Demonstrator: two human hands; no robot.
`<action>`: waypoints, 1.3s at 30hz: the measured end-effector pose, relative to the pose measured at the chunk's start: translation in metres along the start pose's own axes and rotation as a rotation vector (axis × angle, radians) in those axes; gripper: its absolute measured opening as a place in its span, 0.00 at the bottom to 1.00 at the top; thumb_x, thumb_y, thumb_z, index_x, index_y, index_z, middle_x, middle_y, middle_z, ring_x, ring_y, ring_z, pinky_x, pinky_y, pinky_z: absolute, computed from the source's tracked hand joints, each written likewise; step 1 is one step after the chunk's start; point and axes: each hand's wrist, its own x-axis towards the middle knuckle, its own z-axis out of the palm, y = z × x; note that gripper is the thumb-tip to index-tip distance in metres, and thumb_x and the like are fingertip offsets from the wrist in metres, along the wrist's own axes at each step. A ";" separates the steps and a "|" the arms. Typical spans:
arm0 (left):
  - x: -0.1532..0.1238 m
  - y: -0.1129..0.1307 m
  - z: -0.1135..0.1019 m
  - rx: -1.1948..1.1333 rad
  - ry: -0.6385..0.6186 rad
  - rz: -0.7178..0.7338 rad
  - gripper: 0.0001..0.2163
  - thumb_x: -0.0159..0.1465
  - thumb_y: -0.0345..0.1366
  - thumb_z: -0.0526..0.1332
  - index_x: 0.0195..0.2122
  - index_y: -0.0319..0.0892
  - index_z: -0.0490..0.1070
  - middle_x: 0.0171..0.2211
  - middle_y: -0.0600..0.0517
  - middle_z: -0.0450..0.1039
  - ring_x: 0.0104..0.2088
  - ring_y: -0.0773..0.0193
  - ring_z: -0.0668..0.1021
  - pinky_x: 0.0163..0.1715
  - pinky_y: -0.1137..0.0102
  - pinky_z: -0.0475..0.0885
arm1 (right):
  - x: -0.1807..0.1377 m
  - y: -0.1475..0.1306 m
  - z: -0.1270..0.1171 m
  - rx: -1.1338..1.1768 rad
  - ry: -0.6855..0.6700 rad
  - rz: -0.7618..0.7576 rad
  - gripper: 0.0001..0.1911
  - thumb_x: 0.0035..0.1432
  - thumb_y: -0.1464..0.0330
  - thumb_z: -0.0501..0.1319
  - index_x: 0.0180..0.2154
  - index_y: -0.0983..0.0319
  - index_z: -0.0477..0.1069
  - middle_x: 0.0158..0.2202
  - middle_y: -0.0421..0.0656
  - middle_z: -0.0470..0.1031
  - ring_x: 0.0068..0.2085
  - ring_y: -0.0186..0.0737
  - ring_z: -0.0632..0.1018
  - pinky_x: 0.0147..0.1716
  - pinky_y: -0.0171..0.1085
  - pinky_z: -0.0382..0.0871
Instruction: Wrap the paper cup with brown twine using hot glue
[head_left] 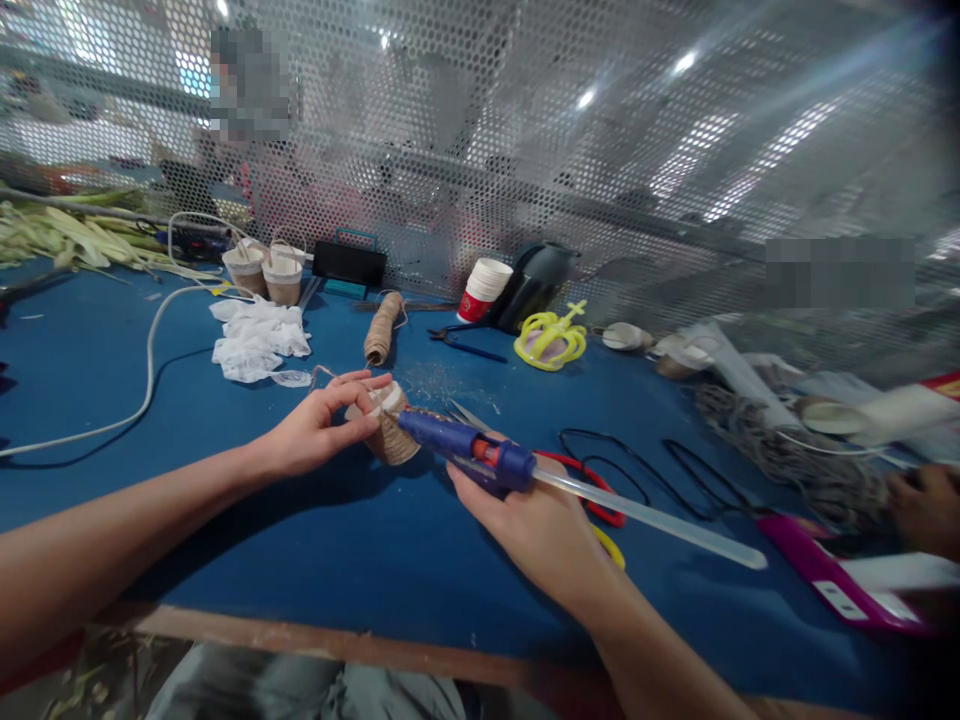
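- Perforated metal screen [450,120] across the whole back, with dim shapes behind it;
- Blue tabletop [360,560] in front of it;
- Pale green husks [75,235] heaped at far left;
- Grey cord heap [795,465] at right, another person's hand [926,500] beside it;
- Right hand [529,530] wrapped around the grip of a blue glue gun [514,465]; a long clear glue stick [660,518] sticks out of its rear toward the purple power strip [799,552];
- Left hand [319,430] with thumb and fingers pinched on the rim of a tilted twine-wrapped cup [394,440], at table centre; the gun's nozzle points at its side, contact unclear;
- Crumpled white plastic [259,335] left of a twine spool [384,328], which lies just behind the cup;
- Yellow crown [551,340] near the stacked paper cups [484,285], whose red band carries a mark too small to read;
- Scissors [615,518] partly hidden under the right hand and gun; pliers [469,344] lie farther back
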 end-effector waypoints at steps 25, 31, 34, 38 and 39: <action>0.000 -0.002 -0.004 -0.033 -0.080 0.003 0.12 0.60 0.44 0.57 0.27 0.40 0.63 0.58 0.41 0.60 0.63 0.54 0.53 0.59 0.53 0.47 | 0.000 0.009 0.000 0.002 0.007 -0.036 0.12 0.56 0.70 0.52 0.29 0.62 0.74 0.23 0.43 0.74 0.26 0.38 0.75 0.26 0.34 0.69; -0.001 -0.004 -0.004 -0.050 -0.084 0.007 0.11 0.59 0.43 0.57 0.27 0.40 0.62 0.58 0.39 0.59 0.62 0.53 0.54 0.58 0.52 0.49 | 0.000 0.017 -0.002 -0.004 -0.062 -0.059 0.14 0.56 0.71 0.51 0.31 0.62 0.75 0.16 0.40 0.69 0.20 0.35 0.71 0.20 0.32 0.63; -0.001 -0.005 -0.004 -0.044 -0.084 0.010 0.11 0.60 0.42 0.57 0.27 0.40 0.62 0.58 0.40 0.59 0.62 0.54 0.54 0.58 0.52 0.48 | -0.002 0.018 -0.002 -0.029 -0.075 -0.086 0.15 0.57 0.71 0.49 0.32 0.62 0.76 0.15 0.39 0.68 0.17 0.35 0.69 0.20 0.33 0.63; -0.002 -0.005 -0.005 -0.021 -0.087 0.014 0.09 0.60 0.41 0.56 0.28 0.40 0.63 0.59 0.41 0.59 0.63 0.54 0.53 0.59 0.52 0.48 | -0.002 0.013 -0.005 -0.029 -0.075 -0.087 0.15 0.57 0.70 0.49 0.33 0.62 0.75 0.16 0.40 0.70 0.20 0.36 0.71 0.24 0.34 0.66; -0.002 -0.005 -0.005 -0.019 -0.087 0.015 0.09 0.60 0.41 0.56 0.28 0.40 0.63 0.59 0.41 0.59 0.63 0.54 0.53 0.59 0.52 0.48 | -0.002 0.011 -0.006 -0.018 -0.073 -0.071 0.14 0.56 0.69 0.50 0.33 0.62 0.75 0.16 0.41 0.71 0.21 0.37 0.72 0.24 0.34 0.66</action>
